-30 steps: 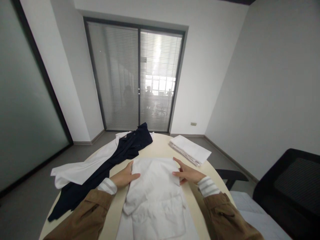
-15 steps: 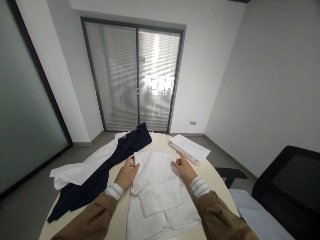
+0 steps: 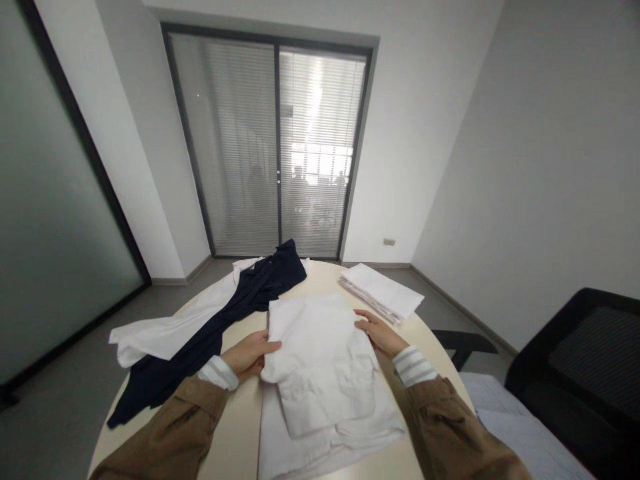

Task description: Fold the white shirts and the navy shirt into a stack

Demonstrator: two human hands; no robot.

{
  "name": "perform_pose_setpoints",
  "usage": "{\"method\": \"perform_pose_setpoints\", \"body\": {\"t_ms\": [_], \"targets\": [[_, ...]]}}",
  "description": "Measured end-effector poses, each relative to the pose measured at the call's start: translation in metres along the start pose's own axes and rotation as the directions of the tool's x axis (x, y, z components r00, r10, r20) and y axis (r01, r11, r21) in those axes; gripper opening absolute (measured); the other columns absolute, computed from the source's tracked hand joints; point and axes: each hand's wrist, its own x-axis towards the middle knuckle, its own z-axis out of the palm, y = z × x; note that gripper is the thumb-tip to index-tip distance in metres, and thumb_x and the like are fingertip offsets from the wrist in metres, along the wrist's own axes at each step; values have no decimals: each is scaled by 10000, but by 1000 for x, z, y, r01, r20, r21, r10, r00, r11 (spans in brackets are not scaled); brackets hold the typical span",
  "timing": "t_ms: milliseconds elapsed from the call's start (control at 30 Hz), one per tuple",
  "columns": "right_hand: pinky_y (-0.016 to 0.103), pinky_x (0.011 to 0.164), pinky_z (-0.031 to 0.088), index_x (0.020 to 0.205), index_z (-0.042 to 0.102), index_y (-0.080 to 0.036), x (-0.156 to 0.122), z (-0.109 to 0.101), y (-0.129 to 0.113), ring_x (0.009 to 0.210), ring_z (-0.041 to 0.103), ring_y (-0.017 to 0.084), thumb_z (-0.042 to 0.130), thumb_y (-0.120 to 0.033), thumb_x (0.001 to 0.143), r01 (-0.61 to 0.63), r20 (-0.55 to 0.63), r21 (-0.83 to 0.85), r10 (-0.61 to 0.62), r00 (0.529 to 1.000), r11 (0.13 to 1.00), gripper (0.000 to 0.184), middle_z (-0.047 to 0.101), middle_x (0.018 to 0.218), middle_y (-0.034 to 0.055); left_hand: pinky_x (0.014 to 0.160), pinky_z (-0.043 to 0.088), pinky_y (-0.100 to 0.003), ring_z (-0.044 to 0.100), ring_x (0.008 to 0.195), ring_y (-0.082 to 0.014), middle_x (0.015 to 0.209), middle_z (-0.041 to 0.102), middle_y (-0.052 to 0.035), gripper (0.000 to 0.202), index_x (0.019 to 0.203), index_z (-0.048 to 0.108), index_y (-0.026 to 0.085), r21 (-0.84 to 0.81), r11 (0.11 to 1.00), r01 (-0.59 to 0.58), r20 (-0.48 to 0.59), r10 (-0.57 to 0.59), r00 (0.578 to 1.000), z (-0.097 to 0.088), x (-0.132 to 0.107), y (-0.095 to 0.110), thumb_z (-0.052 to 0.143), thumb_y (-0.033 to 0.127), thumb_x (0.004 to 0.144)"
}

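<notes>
A partly folded white garment point(image 3: 315, 360) lies on the table in front of me, its upper layers doubled over a longer part that spreads toward the near edge. My left hand point(image 3: 250, 352) grips its left edge, thumb on top of the cloth and the other fingers partly hidden at the side and beneath. At the opposite edge, my right hand point(image 3: 381, 333) holds the cloth by the fingertips. Whether the garment is a shirt or trousers I cannot tell.
Left on the round cream table point(image 3: 240, 413) lie a dark navy garment point(image 3: 200, 337) and a white garment point(image 3: 175, 333), overlapping. A flat folded white stack point(image 3: 383, 290) sits at the back right. Beyond the right edge stands a black mesh chair point(image 3: 580, 373) with papers point(image 3: 520, 427) on it.
My left hand has slid slightly down the left edge, and my right hand has moved outward at the right edge. The folded upper layer looks smoother and more spread out to the right.
</notes>
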Motion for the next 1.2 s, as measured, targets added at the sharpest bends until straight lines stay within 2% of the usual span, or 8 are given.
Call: {"method": "perform_pose_setpoints", "body": {"t_ms": [200,367,600,833,900,1000,1100,1200], "targets": [[425,836,569,1339,425,-212,-1,-5,14,970,698,267,784,-442,708,3,225,-3,-2,974,1000,761,697,1160,114,639,568,-375,710,824,-287,1083,711,-145,863,1329,458,186,159,973,167,-1,-169,986,3,-7,-12,847,513,631],[428,862,577,1228,508,-201,5,-4,19,980,703,269,760,-384,734,73,146,-48,-66,987,996,584,701,1173,118,945,491,-443,617,1119,-322,1260,641,-163,859,1311,497,175,247,966,-72,126,41,991,4,-1,-12,884,432,588],[425,834,587,1251,454,-173,16,-3,24,896,721,254,724,-320,775,69,-58,-16,-70,996,997,567,725,1077,131,950,488,-444,649,1072,-325,1169,680,-167,615,1165,538,129,492,848,-196,-225,342,912,18,18,-13,732,492,709],[429,817,585,1447,267,-178,4,-2,18,895,717,263,796,-350,714,54,-29,23,-54,998,998,920,714,1096,134,799,526,-398,693,924,-266,1087,698,-160,993,1457,107,131,373,919,-126,-100,175,979,13,-2,-9,733,394,733],[426,821,583,1468,231,-182,1,-2,15,904,713,261,807,-339,701,60,-8,40,-60,998,997,971,711,1106,132,768,510,-346,688,866,-221,1049,707,-118,980,1448,110,155,455,882,-126,-32,158,987,7,-9,-4,739,335,718],[426,834,577,1475,210,-181,-2,-2,13,903,711,253,800,-321,705,73,15,70,-75,997,995,980,718,1079,120,666,463,-273,653,711,-160,930,712,-32,711,1313,327,193,689,706,-160,51,173,984,2,-18,4,705,281,718],[425,835,574,1465,231,-181,-2,-1,13,905,710,254,788,-325,717,80,18,74,-82,996,994,945,724,1048,109,648,400,-269,627,671,-164,773,696,17,303,1012,516,215,936,311,-165,90,241,966,2,-25,12,663,300,761],[412,833,575,1450,274,-170,-1,-1,12,916,706,257,790,-327,716,71,-20,35,-71,997,997,912,721,1053,114,648,358,-286,637,697,-201,696,677,10,107,849,565,220,997,-30,-71,77,284,956,8,-28,16,609,310,811]]}}
